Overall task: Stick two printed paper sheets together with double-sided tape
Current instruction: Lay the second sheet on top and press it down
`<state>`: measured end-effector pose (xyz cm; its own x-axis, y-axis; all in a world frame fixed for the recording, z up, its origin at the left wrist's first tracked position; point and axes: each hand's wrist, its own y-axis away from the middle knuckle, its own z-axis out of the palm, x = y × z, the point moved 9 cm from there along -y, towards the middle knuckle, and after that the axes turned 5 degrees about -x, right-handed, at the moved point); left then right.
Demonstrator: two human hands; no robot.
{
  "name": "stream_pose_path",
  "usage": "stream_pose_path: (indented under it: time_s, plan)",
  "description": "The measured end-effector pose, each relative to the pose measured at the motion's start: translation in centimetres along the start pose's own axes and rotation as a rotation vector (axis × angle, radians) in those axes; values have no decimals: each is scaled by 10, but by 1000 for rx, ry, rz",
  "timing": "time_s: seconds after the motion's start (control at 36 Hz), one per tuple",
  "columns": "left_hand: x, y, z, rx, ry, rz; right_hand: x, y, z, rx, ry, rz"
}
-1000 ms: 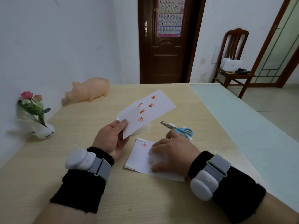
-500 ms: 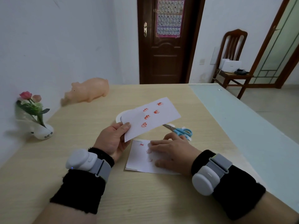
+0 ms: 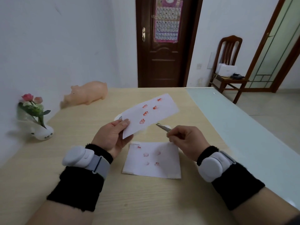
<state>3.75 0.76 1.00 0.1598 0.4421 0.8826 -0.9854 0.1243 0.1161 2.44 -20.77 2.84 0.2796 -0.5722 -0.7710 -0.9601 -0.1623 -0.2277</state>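
Table has one sheet lying flat; left hand pinches the other sheet by a corner, right hand curled, can't tell on what. Floppy stuff, I'd hold edges

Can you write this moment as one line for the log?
left hand: holds printed sheet up | right hand: above table sheet, fingertips pinched, contents unclear | table sheet: lying flat | scissors: behind right hand
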Motion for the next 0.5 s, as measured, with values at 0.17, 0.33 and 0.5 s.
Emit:
stream_pose_path:
  time_s: [0.17,0.33,0.5]
  plan:
    - [-18,12,6,-105,-125,-193,1,-4,14,-41,101,62]
    - [-31,11,-4,-91,-137,-241,-1,-3,11,-11,127,74]
    - [-35,5,-10,-49,-87,-206,0,-2,4,23,277,82]
